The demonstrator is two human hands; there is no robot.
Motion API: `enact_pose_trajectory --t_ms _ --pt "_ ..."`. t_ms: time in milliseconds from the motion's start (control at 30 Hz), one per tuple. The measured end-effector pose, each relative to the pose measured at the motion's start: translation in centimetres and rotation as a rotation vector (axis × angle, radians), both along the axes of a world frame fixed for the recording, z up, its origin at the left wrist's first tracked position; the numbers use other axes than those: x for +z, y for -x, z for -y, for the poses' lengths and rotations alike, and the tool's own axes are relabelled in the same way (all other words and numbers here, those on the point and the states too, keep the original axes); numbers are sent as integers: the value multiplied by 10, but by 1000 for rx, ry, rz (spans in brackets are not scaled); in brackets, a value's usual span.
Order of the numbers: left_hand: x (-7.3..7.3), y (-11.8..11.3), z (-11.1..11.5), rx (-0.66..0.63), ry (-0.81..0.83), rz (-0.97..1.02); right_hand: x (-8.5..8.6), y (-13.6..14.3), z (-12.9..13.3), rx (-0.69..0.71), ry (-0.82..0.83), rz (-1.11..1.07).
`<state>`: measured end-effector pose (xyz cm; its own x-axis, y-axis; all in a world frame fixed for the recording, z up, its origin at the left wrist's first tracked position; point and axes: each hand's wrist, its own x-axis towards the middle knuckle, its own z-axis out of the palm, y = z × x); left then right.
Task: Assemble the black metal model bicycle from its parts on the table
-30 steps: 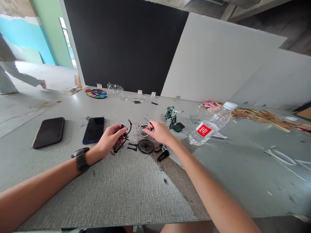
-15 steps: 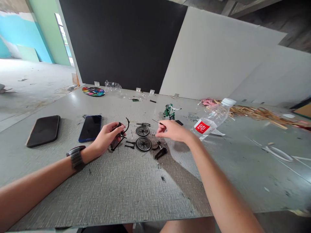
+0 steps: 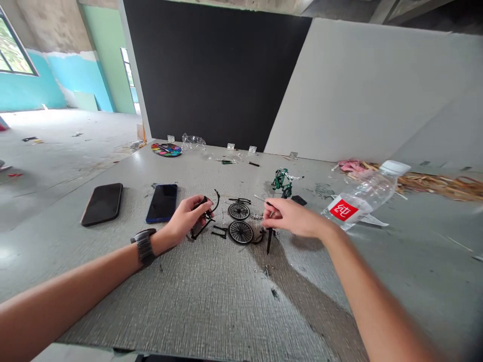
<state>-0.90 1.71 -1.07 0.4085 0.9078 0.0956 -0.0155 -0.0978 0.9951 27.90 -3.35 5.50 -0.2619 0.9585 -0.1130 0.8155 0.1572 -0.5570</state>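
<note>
A black miniature bicycle frame (image 3: 209,216) is gripped in the left hand (image 3: 190,216), beside two spoked wheels (image 3: 240,232). A thin tool (image 3: 261,200) is held in the right hand (image 3: 292,216), a black part (image 3: 269,242) seen below that hand.

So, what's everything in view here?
loose wheels: two, black, centre
bike piece: one, black, in left hand
thin tool: one, dark-handled, in right hand
bike parts: several, black, around wheels
toy bicycle: one, green, beyond right hand
bottle: one, clear, right
phone-like devices: two, dark, left
palette: one, multicoloured, back left
plastic packaging: one, clear, beside palette
strips: many, tan, back right
panels: at least two, black and white, back
table: one, grey, underneath
walls: several, blue and green, background left
watch: one, dark, left wrist
hands: two, bare, centre
</note>
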Motion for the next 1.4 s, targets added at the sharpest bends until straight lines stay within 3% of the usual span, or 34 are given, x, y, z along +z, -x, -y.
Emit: enact_pose_trajectory --t_ms 167,633,1000,1167,1400 --pt "-3 0 -2 7 -9 -7 -6 2 -7 -101 -269 50" --pt "-7 1 -3 -16 -30 -27 -25 5 -14 -80 -300 111" --pt "-4 -1 -1 -16 -46 -90 -26 10 -18 -160 -517 -60" --pt "-1 -1 1 -5 -43 -108 -30 12 -19 -163 -452 -131" --pt "-3 -2 0 -6 -68 -110 -32 0 -20 -203 -402 13"
